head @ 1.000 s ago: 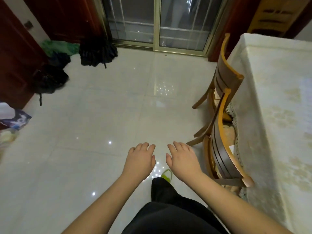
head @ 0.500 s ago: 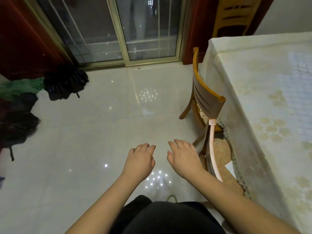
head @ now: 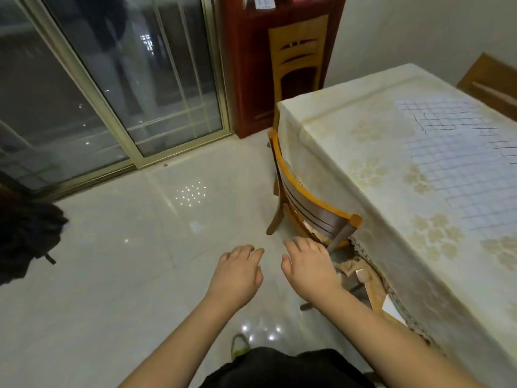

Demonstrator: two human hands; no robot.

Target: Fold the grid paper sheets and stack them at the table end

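Observation:
A large grid paper sheet (head: 458, 152) with a few dark pen lines lies flat on the table (head: 363, 152), which wears a cream flowered cloth, at the right. My left hand (head: 237, 273) and my right hand (head: 307, 264) hover palm down over the floor, side by side, left of the table and well short of the paper. Both hold nothing and their fingers are slightly spread. The sheet runs out of view at the right edge.
A wooden chair (head: 307, 208) is tucked under the table's near side, close to my right hand. A second chair (head: 299, 57) stands by a dark red cabinet (head: 246, 65). Sliding glass doors (head: 112, 93) fill the back left. Dark bags (head: 25, 236) lie on the tiled floor.
The view has swung right toward the table, bringing the grid paper into sight. My hands keep the same pose in front of me.

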